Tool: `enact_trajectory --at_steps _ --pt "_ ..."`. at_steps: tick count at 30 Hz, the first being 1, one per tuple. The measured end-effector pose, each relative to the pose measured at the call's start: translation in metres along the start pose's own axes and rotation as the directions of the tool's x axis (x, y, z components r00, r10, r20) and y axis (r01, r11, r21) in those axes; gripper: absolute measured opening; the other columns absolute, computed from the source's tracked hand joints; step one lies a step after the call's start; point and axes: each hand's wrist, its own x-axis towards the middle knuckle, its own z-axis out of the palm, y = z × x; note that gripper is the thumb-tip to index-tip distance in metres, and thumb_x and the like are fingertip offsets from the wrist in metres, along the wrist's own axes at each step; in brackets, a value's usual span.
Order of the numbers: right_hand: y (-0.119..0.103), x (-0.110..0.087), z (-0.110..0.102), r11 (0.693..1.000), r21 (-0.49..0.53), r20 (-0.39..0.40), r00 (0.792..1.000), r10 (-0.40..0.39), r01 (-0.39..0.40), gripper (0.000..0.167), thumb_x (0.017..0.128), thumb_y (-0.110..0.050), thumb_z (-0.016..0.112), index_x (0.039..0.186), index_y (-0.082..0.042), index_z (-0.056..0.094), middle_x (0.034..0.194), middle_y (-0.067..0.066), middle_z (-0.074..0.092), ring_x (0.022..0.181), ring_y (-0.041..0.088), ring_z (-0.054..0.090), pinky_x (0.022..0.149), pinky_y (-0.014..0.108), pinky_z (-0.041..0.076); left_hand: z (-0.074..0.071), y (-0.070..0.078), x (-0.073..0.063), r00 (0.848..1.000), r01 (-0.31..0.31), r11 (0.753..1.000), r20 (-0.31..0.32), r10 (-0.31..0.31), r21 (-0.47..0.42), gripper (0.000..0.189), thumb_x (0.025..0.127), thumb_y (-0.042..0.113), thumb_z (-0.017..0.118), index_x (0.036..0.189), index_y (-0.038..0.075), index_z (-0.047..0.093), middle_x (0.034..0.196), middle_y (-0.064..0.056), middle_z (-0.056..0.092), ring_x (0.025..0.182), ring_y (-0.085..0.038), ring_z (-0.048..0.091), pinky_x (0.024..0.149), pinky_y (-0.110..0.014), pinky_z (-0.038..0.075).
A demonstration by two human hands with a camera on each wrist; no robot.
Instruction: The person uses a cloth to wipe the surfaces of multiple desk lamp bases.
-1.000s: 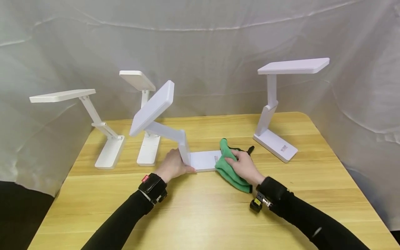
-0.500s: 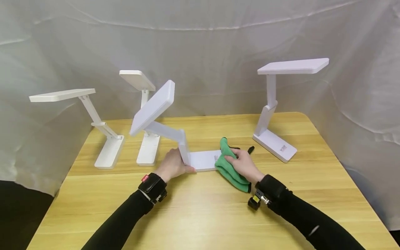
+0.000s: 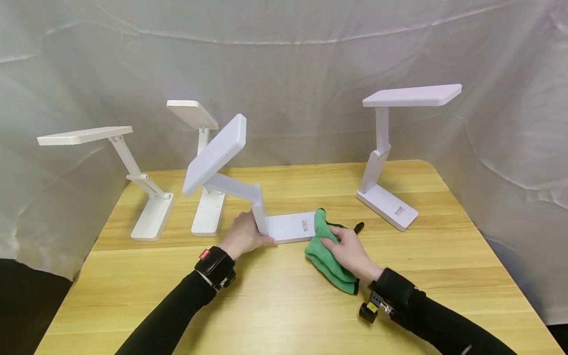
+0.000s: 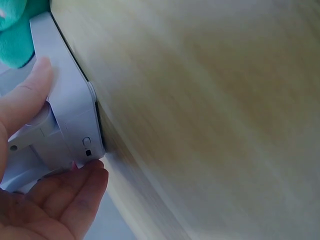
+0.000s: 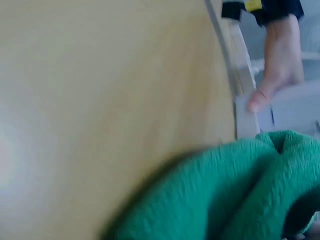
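A white folding desk lamp (image 3: pixel 290 228) stands mid-table, its flat head tilted up over the left side. My left hand (image 3: pixel 245 235) grips the hinge end of its base. In the left wrist view the thumb (image 4: pixel 32 92) lies along one side of the base and the fingers (image 4: pixel 82 192) reach the end face, beside a small port. My right hand (image 3: pixel 352 251) pinches a folded green cloth (image 3: pixel 330 259) with dark edging, right at the base's other end, beside the printed mark. The cloth (image 5: pixel 215 195) fills the lower right wrist view and hides most of that hand.
Two more white lamps stand at the left, one outermost (image 3: pixel 153 217) and one (image 3: pixel 208 213) behind the held lamp's head. Another lamp (image 3: pixel 387 207) stands at the back right. A grey-white sheet (image 3: pixel 293 98) hangs behind the wooden table (image 3: pixel 275 305).
My right hand and the cloth have shifted slightly toward me, and more of the base's printed mark shows. The left hand keeps its grip on the lamp. The head view has swung slightly right.
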Motion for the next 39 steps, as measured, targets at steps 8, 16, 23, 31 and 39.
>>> enact_trajectory --at_steps 8,16,23,31,39 --pt "-0.002 0.04 -0.007 0.999 0.044 0.024 0.999 0.029 -0.03 0.047 0.103 -0.017 0.057 0.146 0.0 0.049 0.143 0.022 0.059 0.122 0.033 0.064 0.1 0.042 0.056 -0.001 0.0 0.0 1.0 0.008 1.0 0.009 -0.008 0.016 0.064 0.066 0.04 0.094 0.107 0.006 0.06 0.093 -0.01 0.073 0.09 -0.028 0.07 0.086 -0.044 0.057" --pt "0.005 0.002 -0.002 0.952 -0.243 0.054 0.983 -0.176 0.184 0.047 0.098 -0.015 0.065 0.14 0.004 0.055 0.095 0.023 0.075 0.068 0.007 0.061 0.065 0.02 0.05 -0.002 0.0 -0.001 0.999 0.028 1.0 0.016 -0.028 -0.011 0.062 0.065 0.038 0.095 0.106 0.006 0.061 0.091 -0.01 0.072 0.09 -0.03 0.07 0.088 -0.045 0.057" --pt "0.005 -0.003 0.005 0.66 -0.605 0.182 0.885 -0.43 0.445 0.058 0.097 -0.022 0.067 0.14 0.013 0.049 0.137 0.036 0.056 0.102 0.033 0.073 0.087 0.038 0.061 -0.002 -0.001 0.002 1.0 0.014 1.0 0.021 -0.014 -0.008 0.059 0.065 0.038 0.095 0.104 0.007 0.063 0.092 -0.009 0.074 0.091 -0.028 0.071 0.089 -0.044 0.057" --pt "0.008 0.02 -0.018 0.42 -0.658 0.407 0.764 -0.5 0.625 0.059 0.097 -0.023 0.068 0.144 0.006 0.049 0.151 0.026 0.048 0.143 0.039 0.046 0.113 0.048 0.045 -0.002 -0.002 0.002 1.0 0.0 1.0 0.011 0.0 -0.012 0.063 0.064 0.038 0.095 0.106 0.006 0.061 0.093 -0.01 0.074 0.091 -0.029 0.071 0.09 -0.044 0.057" --pt "0.002 0.041 -0.01 0.227 -0.709 0.444 0.672 -0.593 0.668 0.057 0.087 -0.021 0.079 0.134 0.005 0.06 0.136 0.023 0.064 0.129 0.035 0.061 0.104 0.045 0.053 -0.002 -0.004 0.001 0.999 -0.043 0.999 0.0 0.043 -0.003 0.064 0.065 0.039 0.095 0.107 0.006 0.06 0.091 -0.009 0.073 0.088 -0.027 0.071 0.085 -0.043 0.058"
